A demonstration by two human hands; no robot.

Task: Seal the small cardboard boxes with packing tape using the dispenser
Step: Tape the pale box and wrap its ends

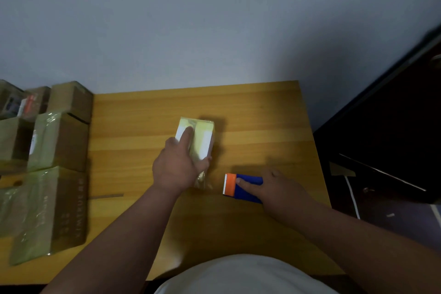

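The left hand (176,167) holds the small box (195,138), its long axis pointing away. The right hand (274,188) grips the dispenser (243,187) just right of it (cutter edge toward the box).

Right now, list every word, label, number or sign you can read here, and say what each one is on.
Nothing can be read for certain.
Large cardboard box, side face: a row of faint capital letters and some smaller marks, too blurred to read.
Taped box: a white label, its text too small.
Far-left boxes: coloured patches, unreadable.
Small box and tape dispenser: no lettering shows.

Left hand (176,167) grip curled; right hand (274,188) grip closed, forefinger straight.
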